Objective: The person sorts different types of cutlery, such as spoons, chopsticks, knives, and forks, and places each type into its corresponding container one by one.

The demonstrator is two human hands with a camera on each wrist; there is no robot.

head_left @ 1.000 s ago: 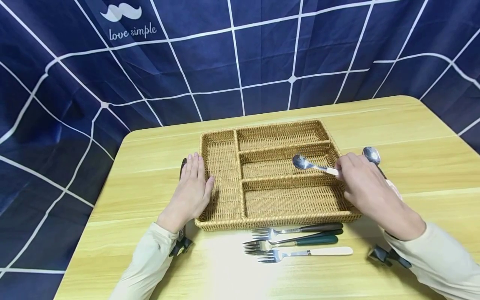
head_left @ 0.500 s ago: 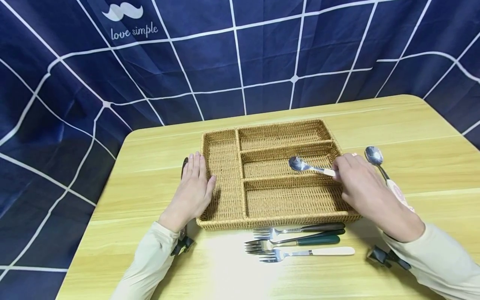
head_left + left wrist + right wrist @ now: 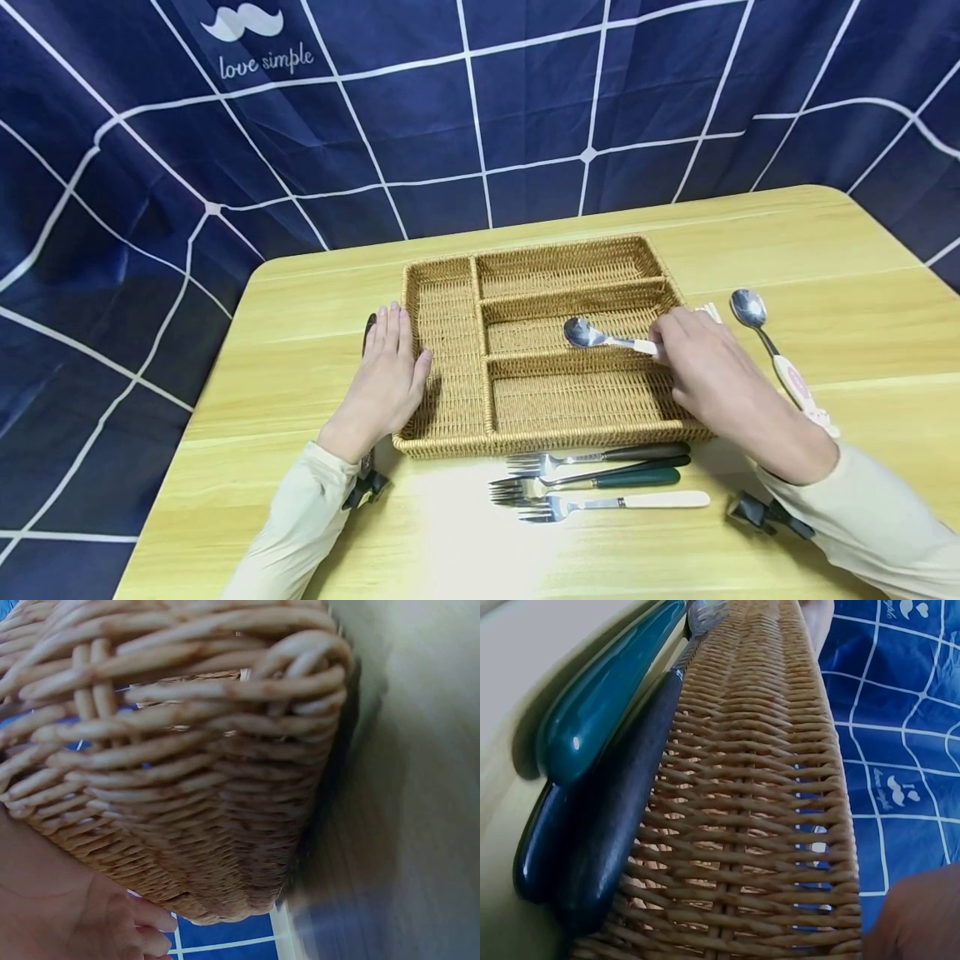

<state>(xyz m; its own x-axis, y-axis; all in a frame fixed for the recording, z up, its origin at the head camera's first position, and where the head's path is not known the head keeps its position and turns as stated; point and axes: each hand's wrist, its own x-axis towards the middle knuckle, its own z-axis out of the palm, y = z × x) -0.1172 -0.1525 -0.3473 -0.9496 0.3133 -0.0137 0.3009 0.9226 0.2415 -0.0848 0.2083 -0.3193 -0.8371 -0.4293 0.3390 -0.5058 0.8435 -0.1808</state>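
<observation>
My right hand (image 3: 720, 383) grips the white handle of a spoon (image 3: 585, 333) over the right side of a wicker tray (image 3: 517, 442). The spoon's metal bowl points left above the tray's middle compartment. My left hand (image 3: 382, 371) rests along the tray's left rim with its fingers straight. Partly hidden beside it is a dark-handled piece (image 3: 370, 329), its kind not visible. In the left wrist view, the tray's woven wall (image 3: 187, 765) fills the middle. The right wrist view has a green fork handle (image 3: 592, 712) and a dark one (image 3: 630, 802) beside the tray wall.
Several forks (image 3: 600, 479) lie in front of the tray, bowl-less ends leftward. Another spoon (image 3: 776, 354) with a white and pink handle lies right of it. A small white thing (image 3: 708, 312) shows behind my right hand. A blue checked cloth (image 3: 525, 108) hangs behind the table.
My right hand has moved slightly left with the spoon, carrying its bowl farther over the tray. More of the spoon lying at the right now shows. My left hand has stayed in place.
</observation>
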